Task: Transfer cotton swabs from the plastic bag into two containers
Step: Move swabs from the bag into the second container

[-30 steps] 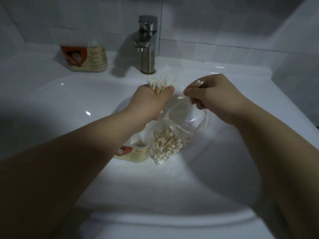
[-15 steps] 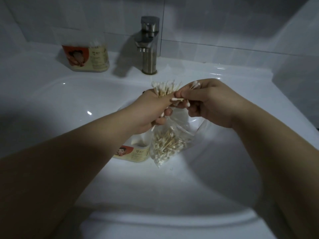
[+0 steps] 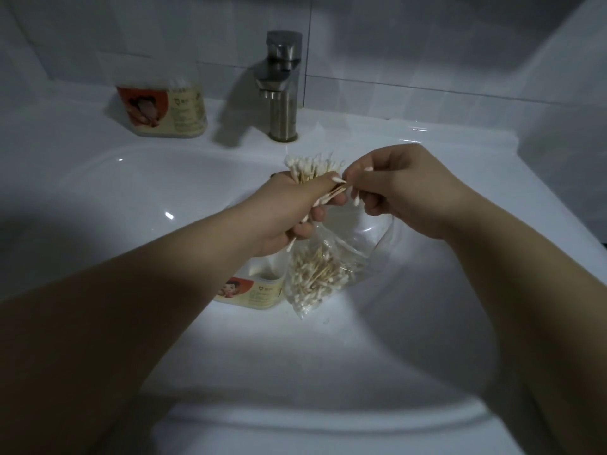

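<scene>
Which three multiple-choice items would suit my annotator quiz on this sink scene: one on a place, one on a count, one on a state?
1. Where does the plastic bag lie? A on a shelf; B in the sink basin; C on the floor.
2. How many labelled containers show? A one; B two; C four.
3. What is the left hand doing? A gripping a bundle of swabs; B lying flat; C turning a tap.
Answers: B, the bag rests in the basin; B, one stands by the faucet, one in the basin; A, its fingers curl round the bundle.
</scene>
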`<state>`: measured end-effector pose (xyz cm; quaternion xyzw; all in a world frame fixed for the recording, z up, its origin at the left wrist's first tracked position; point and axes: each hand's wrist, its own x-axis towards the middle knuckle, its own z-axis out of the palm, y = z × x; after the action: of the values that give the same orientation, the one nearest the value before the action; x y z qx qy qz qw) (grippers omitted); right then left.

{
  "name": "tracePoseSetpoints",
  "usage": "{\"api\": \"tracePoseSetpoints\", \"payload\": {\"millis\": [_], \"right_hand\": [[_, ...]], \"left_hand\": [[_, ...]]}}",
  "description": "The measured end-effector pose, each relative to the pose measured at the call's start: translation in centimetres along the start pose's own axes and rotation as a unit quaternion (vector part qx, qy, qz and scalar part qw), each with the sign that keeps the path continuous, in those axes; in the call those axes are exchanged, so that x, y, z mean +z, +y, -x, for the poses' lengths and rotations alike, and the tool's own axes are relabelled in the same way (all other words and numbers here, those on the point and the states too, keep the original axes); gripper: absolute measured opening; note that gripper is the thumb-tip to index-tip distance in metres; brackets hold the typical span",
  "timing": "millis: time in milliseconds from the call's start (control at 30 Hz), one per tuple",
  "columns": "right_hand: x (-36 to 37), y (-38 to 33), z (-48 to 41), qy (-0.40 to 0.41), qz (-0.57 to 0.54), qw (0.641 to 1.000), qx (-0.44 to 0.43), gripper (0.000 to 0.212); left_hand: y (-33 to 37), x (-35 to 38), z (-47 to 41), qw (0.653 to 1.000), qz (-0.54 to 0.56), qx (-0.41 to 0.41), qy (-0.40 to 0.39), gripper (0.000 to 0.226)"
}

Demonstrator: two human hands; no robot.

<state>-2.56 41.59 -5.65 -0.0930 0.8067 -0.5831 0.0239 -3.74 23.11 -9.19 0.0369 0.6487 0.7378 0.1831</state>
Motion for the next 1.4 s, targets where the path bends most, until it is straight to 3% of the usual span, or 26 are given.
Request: {"api": "tracePoseSetpoints", "payload": {"millis": [100, 267, 467, 633, 733, 867, 1033, 1233, 1400], "right_hand": [[0.1, -0.3, 0.4, -0.008, 0.055, 0.998, -0.016, 0.016], [0.5, -0.4, 0.8, 0.024, 0.122, 0.992, -0.021, 0.011], [0.4, -0.4, 0.3, 0.083, 0.056, 0.995, -0.007, 0.011], [0.6, -0.3, 0.2, 0.067, 0.011, 0.998, 0.002, 0.017], [0.9, -0.2, 0.1, 0.064, 0.014, 0.998, -0.006, 0.022], [1.0, 0.1, -0.1, 0.073, 0.057, 0.996, -0.017, 0.048], [0.8, 0.5, -0.3, 0.107, 0.072, 0.992, -0.011, 0.041], [1.8, -0.1, 0.2, 0.028, 0.019, 0.999, -0.008, 0.026], [1.6, -0.5, 0.4, -0.03, -0.095, 0.994, 0.046, 0.051]], "left_hand": [[0.1, -0.1, 0.0, 0.999, 0.033, -0.014, -0.011, 0.026], [-0.1, -0.3, 0.0, 0.999, -0.031, -0.005, -0.022, 0.023], [0.0, -0.6, -0.2, 0.999, -0.038, -0.006, -0.02, 0.019], [-0.1, -0.4, -0.2, 0.998, -0.064, -0.014, -0.022, 0.021], [-0.1, -0.4, -0.1, 0.997, -0.074, -0.007, -0.023, 0.02], [-0.2, -0.4, -0.2, 0.997, -0.079, -0.006, -0.019, 0.011], [0.0, -0.2, -0.1, 0.999, -0.045, -0.021, -0.021, 0.014], [0.0, 0.1, 0.3, 0.998, -0.053, -0.015, -0.036, 0.006], [0.6, 0.5, 0.7, 1.0, 0.004, -0.026, -0.006, 0.011]]}}
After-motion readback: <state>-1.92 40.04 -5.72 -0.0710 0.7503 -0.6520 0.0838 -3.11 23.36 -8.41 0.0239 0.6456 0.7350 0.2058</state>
